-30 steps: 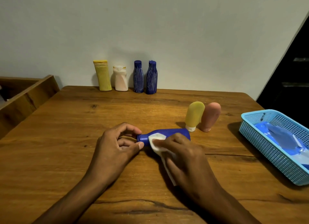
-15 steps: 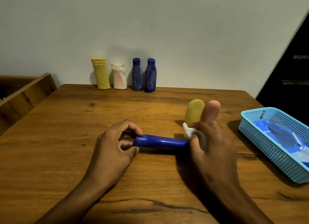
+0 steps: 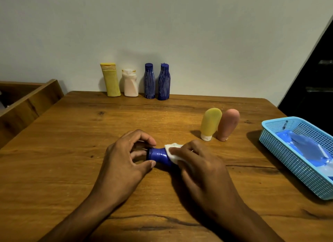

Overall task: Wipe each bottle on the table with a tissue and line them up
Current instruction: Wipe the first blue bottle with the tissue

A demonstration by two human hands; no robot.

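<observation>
Left hand [image 3: 124, 160] fingers grasp the blue bottle [image 3: 159, 156] cap end at 9 o'clock; right hand [image 3: 200, 167] apparently presses the tissue [image 3: 173, 151] on it.

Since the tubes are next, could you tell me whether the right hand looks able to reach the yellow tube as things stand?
Probably yes: the yellow tube stands just beyond the right hand with bare table between, though that hand holds the tissue.

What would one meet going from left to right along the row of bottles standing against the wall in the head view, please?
Yellow bottle → white bottle → first dark blue bottle → second dark blue bottle.
</observation>
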